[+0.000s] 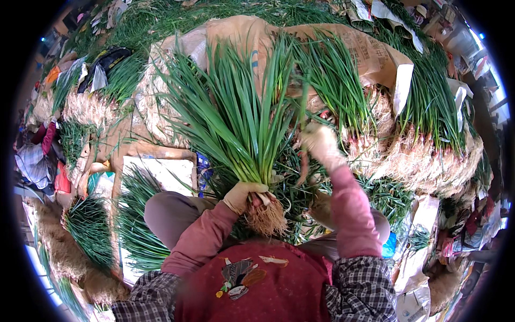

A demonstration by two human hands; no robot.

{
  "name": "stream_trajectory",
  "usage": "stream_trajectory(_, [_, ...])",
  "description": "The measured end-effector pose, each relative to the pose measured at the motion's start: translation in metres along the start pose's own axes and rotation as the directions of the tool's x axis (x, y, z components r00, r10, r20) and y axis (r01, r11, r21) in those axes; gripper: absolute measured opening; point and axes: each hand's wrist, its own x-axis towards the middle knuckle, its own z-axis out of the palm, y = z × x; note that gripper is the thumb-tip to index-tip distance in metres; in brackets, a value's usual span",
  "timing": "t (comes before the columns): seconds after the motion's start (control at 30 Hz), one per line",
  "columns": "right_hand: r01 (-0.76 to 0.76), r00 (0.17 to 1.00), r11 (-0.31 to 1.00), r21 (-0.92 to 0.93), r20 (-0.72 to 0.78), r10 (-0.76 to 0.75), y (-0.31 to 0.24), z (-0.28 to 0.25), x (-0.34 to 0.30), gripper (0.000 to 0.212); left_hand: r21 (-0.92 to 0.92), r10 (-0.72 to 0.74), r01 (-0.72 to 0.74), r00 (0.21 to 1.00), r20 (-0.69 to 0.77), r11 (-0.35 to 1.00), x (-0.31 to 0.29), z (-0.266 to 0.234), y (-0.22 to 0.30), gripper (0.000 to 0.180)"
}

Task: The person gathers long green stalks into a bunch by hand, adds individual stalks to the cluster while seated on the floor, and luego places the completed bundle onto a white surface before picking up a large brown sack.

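My gloved left hand (244,196) is closed around the lower stalks of a thick bunch of green onions (244,134). Their long leaves fan upward, and the reddish bulbs and tangled roots hang below the fist, above my lap. To the right, my gloved right hand (323,146), smeared by motion, grips a single green onion (304,165). Its leaf points up, and its root end hangs under the fingers. Just beyond that hand lies a pile of green onions (340,88) with red bulbs and pale roots.
Brown paper sacking (236,32) lies behind the bunch. More rooty bundles (429,161) line the right side. Left of my knee is a white board (161,174), with trimmed-looking green bunches (140,228) across it. Loose leaves (386,198) litter the ground. Another person (40,155) sits at far left.
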Motion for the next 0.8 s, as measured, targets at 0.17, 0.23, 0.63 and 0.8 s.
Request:
stream_trajectory(0.17, [0.221, 0.96, 0.936, 0.274, 0.107, -0.259, 0.002, 0.029, -0.042, 0.018, 0.007, -0.048, 0.048, 0.993, 0.106, 0.999, 0.002, 0.015, 0.018, 0.051])
stream_trajectory(0.23, [0.147, 0.963, 0.979, -0.141, -0.206, -0.174, 0.024, 0.012, -0.004, 0.017, -0.128, 0.046, -0.033, 0.994, 0.101, 0.991, -0.007, 0.031, 0.024, 0.047])
stream_trajectory(0.63, [-0.079, 0.994, 0.693, -0.716, -0.113, -0.004, 0.035, -0.041, 0.119, 0.017, -0.231, 0.078, -0.042, 0.986, 0.15, 0.972, 0.0, 0.021, 0.012, 0.041])
stream_trajectory(0.8, [-0.201, 0.966, 0.968, -0.15, 0.133, 0.222, 0.006, -0.022, 0.042, 0.029, -0.18, 0.068, -0.037, 0.983, 0.17, 0.983, 0.004, 0.013, 0.008, 0.043])
